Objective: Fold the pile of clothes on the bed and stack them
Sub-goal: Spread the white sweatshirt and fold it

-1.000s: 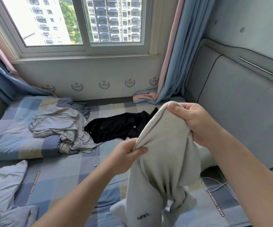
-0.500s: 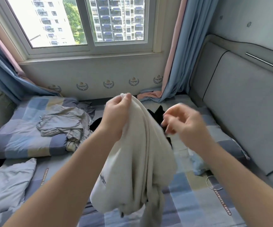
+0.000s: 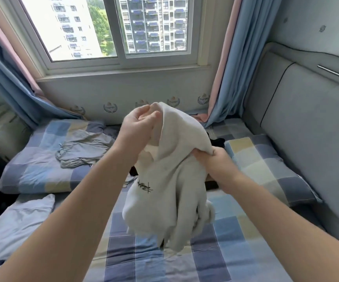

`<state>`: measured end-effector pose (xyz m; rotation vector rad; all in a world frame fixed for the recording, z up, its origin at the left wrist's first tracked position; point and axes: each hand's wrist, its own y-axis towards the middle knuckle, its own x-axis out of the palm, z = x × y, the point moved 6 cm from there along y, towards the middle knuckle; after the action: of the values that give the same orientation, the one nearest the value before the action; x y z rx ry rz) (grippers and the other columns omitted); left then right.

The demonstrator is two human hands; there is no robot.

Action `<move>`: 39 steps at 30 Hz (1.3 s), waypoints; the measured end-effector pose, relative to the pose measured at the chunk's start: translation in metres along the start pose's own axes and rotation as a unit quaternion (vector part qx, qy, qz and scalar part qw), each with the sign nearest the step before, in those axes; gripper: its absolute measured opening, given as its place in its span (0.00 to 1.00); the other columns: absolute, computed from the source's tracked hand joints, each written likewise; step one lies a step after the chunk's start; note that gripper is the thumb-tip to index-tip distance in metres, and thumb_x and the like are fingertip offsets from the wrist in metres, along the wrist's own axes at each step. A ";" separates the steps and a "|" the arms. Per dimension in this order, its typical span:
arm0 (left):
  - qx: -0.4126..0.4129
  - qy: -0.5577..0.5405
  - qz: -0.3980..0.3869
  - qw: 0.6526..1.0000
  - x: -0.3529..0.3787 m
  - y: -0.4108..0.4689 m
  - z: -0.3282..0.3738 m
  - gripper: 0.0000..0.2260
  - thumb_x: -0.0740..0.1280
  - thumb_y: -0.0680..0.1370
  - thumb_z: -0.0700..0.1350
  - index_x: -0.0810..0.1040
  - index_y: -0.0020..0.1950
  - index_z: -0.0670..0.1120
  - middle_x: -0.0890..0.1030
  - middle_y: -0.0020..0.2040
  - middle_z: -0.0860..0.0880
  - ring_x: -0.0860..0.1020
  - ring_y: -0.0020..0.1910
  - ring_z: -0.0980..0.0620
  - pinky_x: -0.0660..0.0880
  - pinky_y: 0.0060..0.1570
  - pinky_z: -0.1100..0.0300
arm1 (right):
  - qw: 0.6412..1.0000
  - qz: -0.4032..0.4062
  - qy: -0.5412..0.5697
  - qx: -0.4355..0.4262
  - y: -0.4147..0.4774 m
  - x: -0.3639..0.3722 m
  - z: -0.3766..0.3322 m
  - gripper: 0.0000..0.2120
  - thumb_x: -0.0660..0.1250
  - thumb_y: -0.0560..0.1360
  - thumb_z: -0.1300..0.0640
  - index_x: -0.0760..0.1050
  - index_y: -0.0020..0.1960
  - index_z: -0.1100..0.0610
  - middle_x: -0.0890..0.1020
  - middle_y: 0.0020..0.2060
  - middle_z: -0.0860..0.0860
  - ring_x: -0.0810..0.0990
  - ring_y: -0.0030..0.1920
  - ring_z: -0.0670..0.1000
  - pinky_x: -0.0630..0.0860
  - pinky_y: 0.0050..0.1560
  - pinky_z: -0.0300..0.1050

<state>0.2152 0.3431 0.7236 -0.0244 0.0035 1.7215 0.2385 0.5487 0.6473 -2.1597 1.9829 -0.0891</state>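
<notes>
A cream-white garment (image 3: 170,180) with a small black print hangs bunched above the checked bed (image 3: 215,257). My left hand (image 3: 139,127) pinches its top edge, held high. Lower and to the right, my right hand (image 3: 213,162) grips another part of the same cloth. A crumpled grey garment (image 3: 83,148) lies on the left pillow. A black garment (image 3: 217,142) shows only in bits behind the white one.
A checked pillow (image 3: 266,169) lies at the right against the grey padded headboard (image 3: 307,127). Light blue bedding (image 3: 15,226) lies at the near left. Window and blue curtains (image 3: 225,64) stand behind the bed.
My right hand, free half a second ago, now grips the white garment lower on its right side. My left hand stays high on the top edge. The printed side has turned to face me.
</notes>
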 end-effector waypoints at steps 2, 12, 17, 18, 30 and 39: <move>-0.019 0.150 -0.079 0.985 0.007 -0.007 -0.032 0.28 0.77 0.72 0.57 0.76 0.68 0.50 0.81 0.61 0.52 0.81 0.57 0.56 0.78 0.57 0.54 | 0.997 0.022 0.063 0.029 0.004 -0.008 -0.009 0.12 0.66 0.81 0.53 0.80 0.56 0.62 0.85 0.50 0.61 0.86 0.48 0.59 0.84 0.40 0.55; 0.052 0.194 -0.100 0.975 0.075 -0.073 -0.090 0.27 0.76 0.68 0.62 0.73 0.62 0.56 0.75 0.59 0.59 0.74 0.59 0.60 0.75 0.57 0.59 | 0.943 0.109 0.313 0.030 -0.011 -0.019 -0.062 0.06 0.62 0.81 0.64 0.75 0.47 0.65 0.79 0.42 0.59 0.82 0.42 0.56 0.85 0.39 0.51; 0.022 0.202 -0.150 0.968 0.084 -0.046 -0.103 0.07 0.67 0.82 0.47 0.80 0.47 0.46 0.82 0.42 0.54 0.79 0.42 0.53 0.77 0.46 0.53 | 0.930 0.115 0.348 -0.014 -0.012 -0.030 -0.069 0.07 0.63 0.81 0.62 0.77 0.47 0.65 0.83 0.38 0.59 0.85 0.39 0.55 0.85 0.45 0.55; 0.015 0.180 -0.153 0.972 0.081 -0.040 -0.103 0.11 0.66 0.82 0.47 0.78 0.44 0.42 0.79 0.38 0.51 0.76 0.37 0.51 0.73 0.42 0.55 | 0.929 0.121 0.348 -0.020 -0.010 -0.038 -0.067 0.08 0.62 0.82 0.61 0.77 0.49 0.65 0.84 0.39 0.59 0.85 0.41 0.56 0.85 0.45 0.56; -0.116 0.003 -0.042 0.992 0.049 -0.014 -0.065 0.13 0.63 0.83 0.45 0.83 0.44 0.42 0.85 0.43 0.40 0.82 0.43 0.44 0.80 0.50 0.47 | 0.993 -0.024 -0.115 -0.018 -0.037 0.003 0.028 0.46 0.75 0.60 0.30 0.62 0.73 0.39 0.71 0.65 0.37 0.72 0.66 0.42 0.71 0.68 0.49; -0.057 0.108 -0.063 0.991 0.004 0.013 -0.048 0.12 0.67 0.80 0.49 0.77 0.38 0.45 0.77 0.34 0.48 0.75 0.36 0.49 0.72 0.40 0.55 | 0.981 -0.167 -0.098 -0.020 -0.029 0.046 0.059 0.23 0.72 0.70 0.41 0.80 0.52 0.60 0.85 0.45 0.54 0.83 0.47 0.55 0.79 0.54 0.55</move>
<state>0.2025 0.3439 0.6755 -0.2889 0.0624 1.5831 0.2823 0.5122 0.5908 -2.4038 1.5185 0.1098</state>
